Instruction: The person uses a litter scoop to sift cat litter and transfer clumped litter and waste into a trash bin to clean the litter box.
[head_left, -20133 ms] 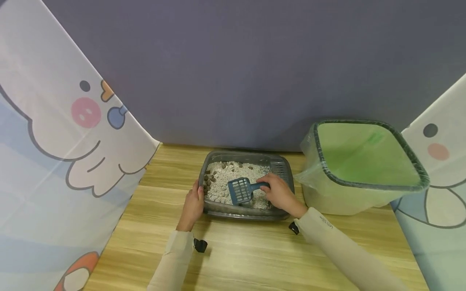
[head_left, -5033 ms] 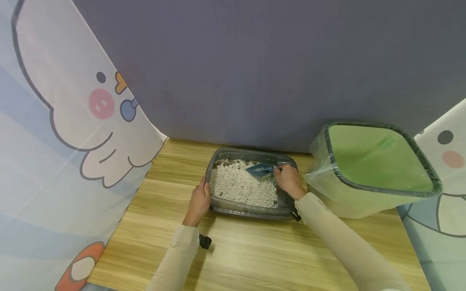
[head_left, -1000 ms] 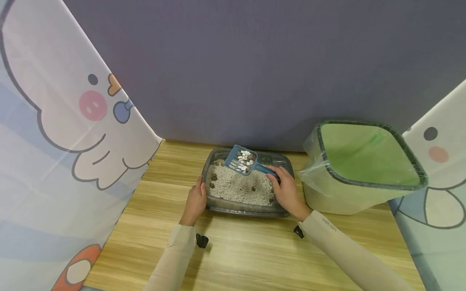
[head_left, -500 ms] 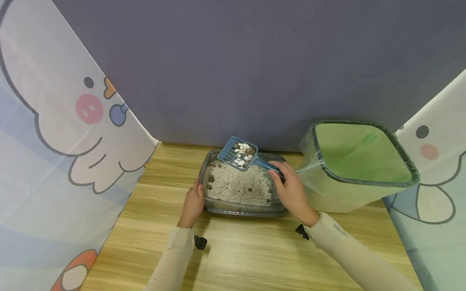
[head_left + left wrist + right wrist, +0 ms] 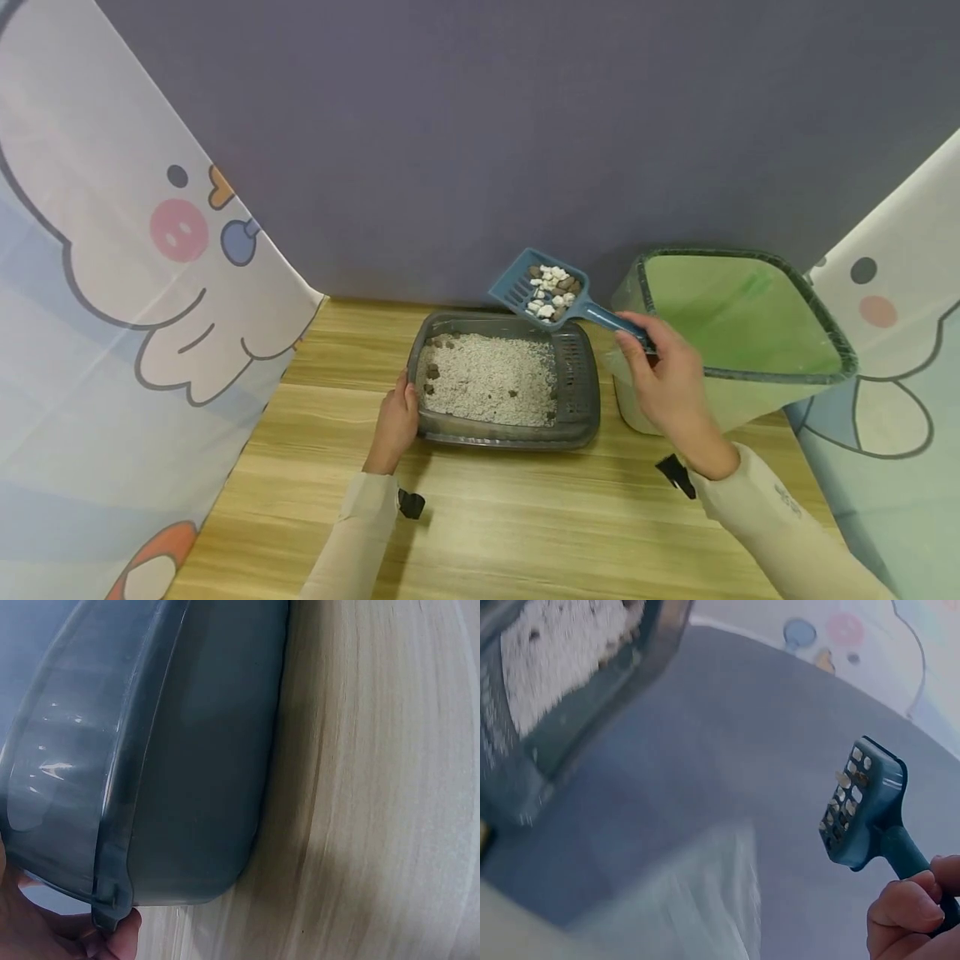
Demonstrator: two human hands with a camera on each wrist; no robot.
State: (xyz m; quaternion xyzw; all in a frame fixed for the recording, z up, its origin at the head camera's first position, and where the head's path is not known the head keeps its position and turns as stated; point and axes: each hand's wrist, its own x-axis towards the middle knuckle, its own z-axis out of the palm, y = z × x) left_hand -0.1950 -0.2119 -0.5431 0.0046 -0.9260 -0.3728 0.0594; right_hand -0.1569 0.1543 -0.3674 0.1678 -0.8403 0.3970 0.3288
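A blue slotted litter scoop [image 5: 600,317] is up in the air between the grey litter box [image 5: 579,425] and the bin. White and brown clumps [image 5: 553,292] lie in its basket. My right hand [image 5: 669,383] holds the scoop by its handle, just in front of the bin's near left corner. In the right wrist view the underside of the scoop [image 5: 881,795] shows pieces behind its slots. My left hand [image 5: 395,421] grips the box's left end; the left wrist view shows fingers [image 5: 124,937] on its rim. Pale litter [image 5: 491,379] with several brown lumps [image 5: 432,372] covers the box floor.
A tall pale-green bin [image 5: 723,396] lined with a clear plastic bag stands at the right, its dark rim higher than the box. A grey wall [image 5: 450,150] closes off the back. Wood-grain tabletop [image 5: 495,517] lies in front of the box.
The right hand has lifted the loaded scoop off the litter and carried it right toward the bin. Earlier the scoop was down in the litter. The left hand stays at the box's left end.
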